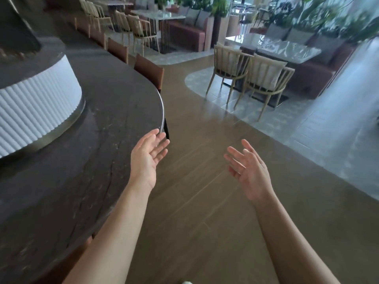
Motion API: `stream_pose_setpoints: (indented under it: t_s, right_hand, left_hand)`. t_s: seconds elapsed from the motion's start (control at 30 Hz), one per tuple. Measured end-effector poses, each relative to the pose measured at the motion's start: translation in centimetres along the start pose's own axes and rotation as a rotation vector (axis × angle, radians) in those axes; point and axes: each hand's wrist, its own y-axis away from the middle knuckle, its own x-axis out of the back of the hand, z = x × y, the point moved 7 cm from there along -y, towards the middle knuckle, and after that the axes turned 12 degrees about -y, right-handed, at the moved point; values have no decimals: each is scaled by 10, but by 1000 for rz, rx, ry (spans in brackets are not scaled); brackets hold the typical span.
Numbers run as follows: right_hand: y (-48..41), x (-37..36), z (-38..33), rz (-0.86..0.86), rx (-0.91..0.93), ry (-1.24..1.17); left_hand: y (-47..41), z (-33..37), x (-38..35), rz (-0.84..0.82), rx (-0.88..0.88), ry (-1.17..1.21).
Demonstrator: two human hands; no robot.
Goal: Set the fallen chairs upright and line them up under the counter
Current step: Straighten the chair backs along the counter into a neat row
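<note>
— How are the fingers (161, 143) of the left hand (146, 160) lying?

— They are reaching forward, relaxed and a little spread, with the palm turned inward, and they are holding nothing. Their tips are showing in front of the rounded rim of the desk (92, 140). I cannot tell if they are touching it.

— And the right hand (252, 175)?

— It is hovering over the brown floor (205, 201). Its fingers (235, 158) are also straight and spread, the palm is facing the left one, and it is gripping nothing. The two hands are hanging apart, with floor showing between them.

— Where are the chairs standing relative to these fingers?

— The nearest brown chair (150, 71) is standing upright at the desk edge, beyond the left fingertips and well apart from them. A second brown chair (118, 51) is standing behind it along the same curved edge, and more brown backs are following farther away, blurred.

— What is showing around them?

— On the desk, at the left, a white ribbed base (39, 99) is rising. At the right, beige chairs (266, 76) are standing at a pale table (287, 48), with a brown sofa (320, 72) behind it and green plants (307, 15) above.
</note>
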Motion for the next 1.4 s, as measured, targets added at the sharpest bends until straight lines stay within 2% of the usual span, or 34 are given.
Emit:
stream_pose_setpoints:
  t_s: [0.33,0.67,0.8,1.1,1.4]
  right_hand:
    - [-144,9,-30,28,-6,-77]
    - [-346,20,-83,-36,-59,-9]
    - [-422,17,-99,-63,-95,11]
    - [-553,8,-90,-39,-184,-22]
    - [-696,-58,-64,-49,-249,-1]
  left_hand:
    - [-125,-20,-104,-75,34,-57]
    - [-271,-43,-235,-64,24,-58]
    - [-332,-49,-278,-8,27,-18]
    - [-440,-73,-303,110,63,-43]
    - [-584,-72,-308,170,117,-66]
